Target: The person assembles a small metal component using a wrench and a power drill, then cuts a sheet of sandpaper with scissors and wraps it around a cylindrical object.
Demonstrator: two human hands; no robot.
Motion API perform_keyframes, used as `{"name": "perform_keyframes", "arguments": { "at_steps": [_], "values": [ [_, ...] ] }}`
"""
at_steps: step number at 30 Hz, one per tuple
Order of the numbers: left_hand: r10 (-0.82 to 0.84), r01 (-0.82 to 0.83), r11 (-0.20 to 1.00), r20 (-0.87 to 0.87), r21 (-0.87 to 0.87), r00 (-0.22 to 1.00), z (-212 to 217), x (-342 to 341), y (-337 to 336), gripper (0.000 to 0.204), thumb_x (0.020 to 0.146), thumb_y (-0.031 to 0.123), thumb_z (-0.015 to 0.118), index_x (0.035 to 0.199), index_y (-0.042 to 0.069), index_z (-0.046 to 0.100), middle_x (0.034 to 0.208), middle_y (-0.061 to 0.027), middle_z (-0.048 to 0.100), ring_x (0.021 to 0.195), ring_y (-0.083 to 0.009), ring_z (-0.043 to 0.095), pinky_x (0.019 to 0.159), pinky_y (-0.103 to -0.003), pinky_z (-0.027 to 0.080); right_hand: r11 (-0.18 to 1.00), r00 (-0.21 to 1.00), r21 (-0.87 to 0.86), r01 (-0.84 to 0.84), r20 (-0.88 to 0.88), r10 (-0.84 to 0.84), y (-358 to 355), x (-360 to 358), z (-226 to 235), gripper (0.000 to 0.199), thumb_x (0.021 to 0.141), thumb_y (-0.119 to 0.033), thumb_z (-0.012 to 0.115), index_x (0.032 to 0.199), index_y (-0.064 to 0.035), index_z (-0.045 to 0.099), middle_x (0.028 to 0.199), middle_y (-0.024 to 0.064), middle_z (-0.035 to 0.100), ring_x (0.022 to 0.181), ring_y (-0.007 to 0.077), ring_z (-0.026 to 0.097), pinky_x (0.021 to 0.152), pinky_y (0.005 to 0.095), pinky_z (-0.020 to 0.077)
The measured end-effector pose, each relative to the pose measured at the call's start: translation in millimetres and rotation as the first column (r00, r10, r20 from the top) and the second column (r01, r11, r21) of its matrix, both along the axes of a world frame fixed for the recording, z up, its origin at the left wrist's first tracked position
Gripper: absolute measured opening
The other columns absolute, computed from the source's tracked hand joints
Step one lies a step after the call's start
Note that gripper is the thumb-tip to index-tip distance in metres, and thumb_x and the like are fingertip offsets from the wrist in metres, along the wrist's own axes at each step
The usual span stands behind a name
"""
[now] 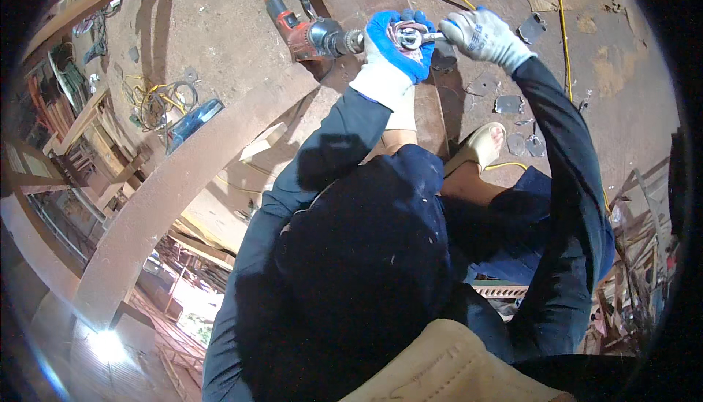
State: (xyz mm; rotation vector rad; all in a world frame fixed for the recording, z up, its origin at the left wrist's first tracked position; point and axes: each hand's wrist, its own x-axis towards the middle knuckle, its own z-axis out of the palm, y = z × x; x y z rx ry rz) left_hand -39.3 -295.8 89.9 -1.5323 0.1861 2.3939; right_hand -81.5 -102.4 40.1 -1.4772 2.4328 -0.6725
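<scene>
My left hand (399,49), in a blue and white work glove, is closed round a round metal piece (410,27) whose exact kind I cannot make out. In a pale glove, my right hand (480,34) grips the handle of a metal wrench (432,36), and the wrench's head lies over the round piece. Just left of my left hand is a red and black power drill (304,34), its chuck (350,41) pointing toward that hand. Whether the round piece is joined to the chuck is hidden by the glove.
Dark cut plates and discs (509,104) are scattered on the brown floor at right. A yellow cord (562,28) runs past them. A long curved wooden beam (183,182) crosses the left side, near a blue tool (194,122) and tangled cords. Scrap wood lies at both edges.
</scene>
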Motion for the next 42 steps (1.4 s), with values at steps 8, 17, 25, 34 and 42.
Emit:
{"name": "perform_keyframes", "arguments": {
  "at_steps": [8, 17, 25, 34, 42],
  "values": [
    [0.014, 0.006, 0.999, -0.374, 0.050, 0.927, -5.7, 14.4, -7.7, 0.033, 0.087, 0.040, 0.059, 0.096, 0.009, 0.066, 0.102, -0.0104, 0.066, 0.102, -0.0289, 0.060, 0.100, -0.050, 0.041, 0.778, 0.702, 0.139, 0.612, 0.356, -0.616, -54.6, 108.6, 62.9, 0.025, 0.092, -0.023, 0.051, 0.104, -0.0018, 0.051, 0.076, 0.0190, 0.063, 0.066, 0.0355, 0.063, 0.055, 0.0454, 0.0509],
    [-0.220, 0.104, 0.956, -0.438, -0.273, 0.872, -5.0, 34.0, -9.8, 0.032, 0.085, 0.028, 0.064, 0.109, 0.008, 0.059, 0.105, -0.0087, 0.063, 0.100, -0.0268, 0.060, 0.096, -0.048, 0.044, 0.748, 0.691, 0.195, 0.634, 0.290, -0.662, -89.3, 127.3, 113.3, 0.023, 0.088, -0.013, 0.049, 0.101, 0.0060, 0.051, 0.078, 0.0220, 0.061, 0.066, 0.0336, 0.063, 0.058, 0.0439, 0.0504],
    [-0.222, 0.194, 0.953, -0.102, -0.232, 0.970, 7.7, 10.0, -11.9, 0.020, 0.087, 0.032, 0.059, 0.087, 0.012, 0.059, 0.081, -0.0092, 0.062, 0.076, -0.0265, 0.060, 0.070, -0.040, 0.050, 0.809, 0.764, 0.269, 0.522, 0.274, -0.584, -51.0, 108.4, 72.4, 0.012, 0.089, -0.016, 0.049, 0.096, -0.0071, 0.045, 0.070, 0.0144, 0.060, 0.059, 0.0297, 0.064, 0.047, 0.0411, 0.0502],
    [-0.377, 0.379, 0.925, 0.071, -0.018, 0.924, 29.5, 25.3, -22.4, 0.028, 0.090, 0.042, 0.055, 0.079, 0.017, 0.052, 0.069, -0.0051, 0.055, 0.057, -0.0193, 0.055, 0.046, -0.030, 0.042, 0.955, 0.959, 0.278, -0.104, -0.228, 0.170, -2.2, 1.1, 13.2, 0.024, 0.079, -0.022, 0.055, 0.099, -0.0135, 0.047, 0.084, 0.0047, 0.052, 0.077, 0.0196, 0.058, 0.061, 0.0316, 0.0475],
    [-0.859, 0.362, -0.305, 0.419, -0.881, 0.295, 40.9, 54.6, -80.5, 0.062, 0.078, 0.049, 0.069, 0.117, 0.003, 0.052, 0.106, -0.0158, 0.058, 0.095, -0.0291, 0.058, 0.079, -0.039, 0.048, 0.851, 0.860, 0.164, 0.498, -0.216, -0.462, -0.6, -16.2, 44.6, 0.029, 0.085, -0.031, 0.061, 0.104, -0.0118, 0.051, 0.088, 0.0083, 0.061, 0.083, 0.0272, 0.061, 0.069, 0.0384, 0.0471]
  ]
}}
